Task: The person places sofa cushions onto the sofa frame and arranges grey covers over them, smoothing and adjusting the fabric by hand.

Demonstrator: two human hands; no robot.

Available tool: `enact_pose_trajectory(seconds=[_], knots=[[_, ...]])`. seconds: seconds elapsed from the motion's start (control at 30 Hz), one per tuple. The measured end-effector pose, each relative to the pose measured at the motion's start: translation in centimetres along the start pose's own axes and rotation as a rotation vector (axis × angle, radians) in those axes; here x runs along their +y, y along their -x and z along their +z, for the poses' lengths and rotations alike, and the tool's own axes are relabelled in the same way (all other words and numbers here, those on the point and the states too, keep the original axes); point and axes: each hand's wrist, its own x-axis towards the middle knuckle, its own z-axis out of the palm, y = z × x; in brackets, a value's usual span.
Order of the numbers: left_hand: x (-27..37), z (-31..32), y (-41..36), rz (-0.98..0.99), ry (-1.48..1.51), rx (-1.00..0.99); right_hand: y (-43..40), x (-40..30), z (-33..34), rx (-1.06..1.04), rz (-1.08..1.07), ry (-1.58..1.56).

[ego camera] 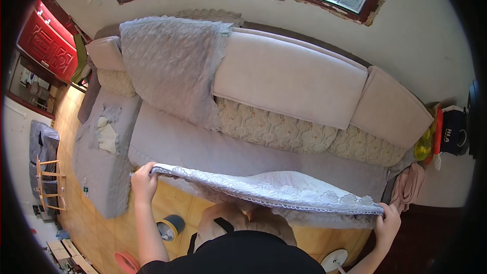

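Note:
A lace-edged fabric sofa cover (281, 190) is stretched in front of my body, its scalloped border running between both hands. My left hand (144, 182) grips one corner, and my right hand (388, 219) pinches the opposite corner. Behind it is a long sofa (251, 156) with a pale grey-lilac seat. A quilted, lace-trimmed cover (171, 68) drapes over the left part of the backrest and hangs down onto the seat. Beside it leans a smooth beige back cushion (289, 72), with a patterned quilted cushion (274, 125) showing below.
On the left chaise (102, 175) lies a crumpled cream cloth (107, 135). A waste bin (171, 227) and a pink basin (126, 262) stand on the tiled floor near my left arm. A round white base (335, 259) is by my right arm. Bags (452, 131) and a pink cloth (409, 186) crowd the right end.

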Motion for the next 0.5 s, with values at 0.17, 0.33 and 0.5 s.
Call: enact_pose_trajectory(seconds=[0.17, 0.33, 0.5], knots=[[2.8, 0.4, -6.0, -0.009, 0.296, 0.044, -3.9, 1.4, 2.6, -0.100, 0.178, -0.239], [6.4, 4.3, -19.0, 0.259, 0.339, 0.080, -15.4, 5.7, 9.2, -0.019, 0.378, -0.954], [16.6, 2.6, -38.3, 0.522, 0.159, 0.145, -36.6, 4.5, 9.2, 0.206, 0.176, -1.275]])
